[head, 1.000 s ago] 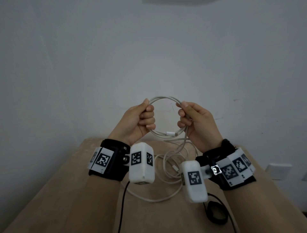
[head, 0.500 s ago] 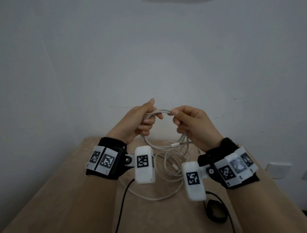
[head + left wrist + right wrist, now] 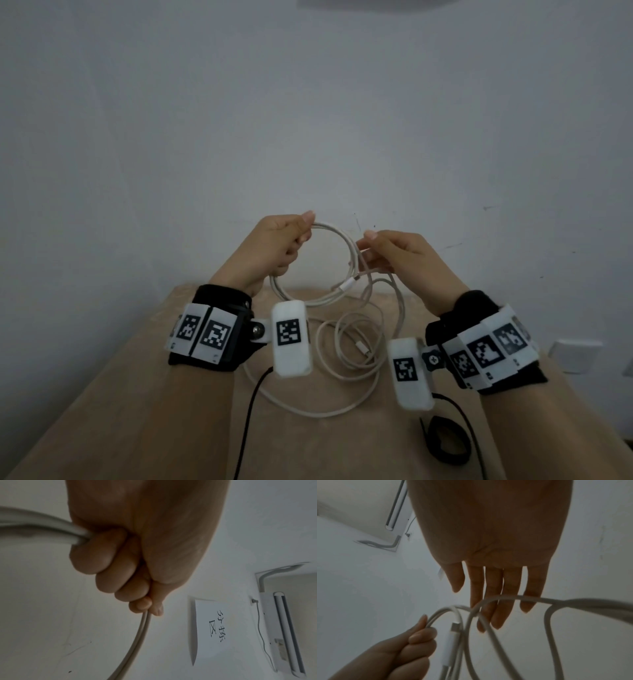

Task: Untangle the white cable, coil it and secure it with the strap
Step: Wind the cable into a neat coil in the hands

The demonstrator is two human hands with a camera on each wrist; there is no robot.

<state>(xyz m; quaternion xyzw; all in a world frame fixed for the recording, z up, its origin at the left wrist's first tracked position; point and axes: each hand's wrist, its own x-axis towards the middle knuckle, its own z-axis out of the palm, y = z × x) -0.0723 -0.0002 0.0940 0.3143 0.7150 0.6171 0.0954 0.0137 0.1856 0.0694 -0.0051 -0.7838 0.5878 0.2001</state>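
Note:
My left hand (image 3: 284, 240) grips one side of a small coil of the white cable (image 3: 350, 255), held up in front of the wall; in the left wrist view the fingers (image 3: 120, 566) are curled tight round two strands (image 3: 142, 631). My right hand (image 3: 394, 253) is beside the coil with straight, spread fingers (image 3: 494, 591), and a strand (image 3: 505, 597) lies across them. A white connector (image 3: 452, 632) hangs at the coil's lower edge. The rest of the cable lies in loose loops (image 3: 318, 413) on the table. The black strap (image 3: 445, 442) lies on the table under my right wrist.
The beige table (image 3: 137, 411) stands against a plain wall. Thin black leads (image 3: 246, 411) run from the wrist cameras over the tabletop. A white wall socket (image 3: 575, 356) sits at the right. A paper sign (image 3: 212, 628) hangs on the wall.
My right hand has let go of the coil, straightened its fingers and shifted right. The left hand still holds the coil, which has dropped slightly lower.

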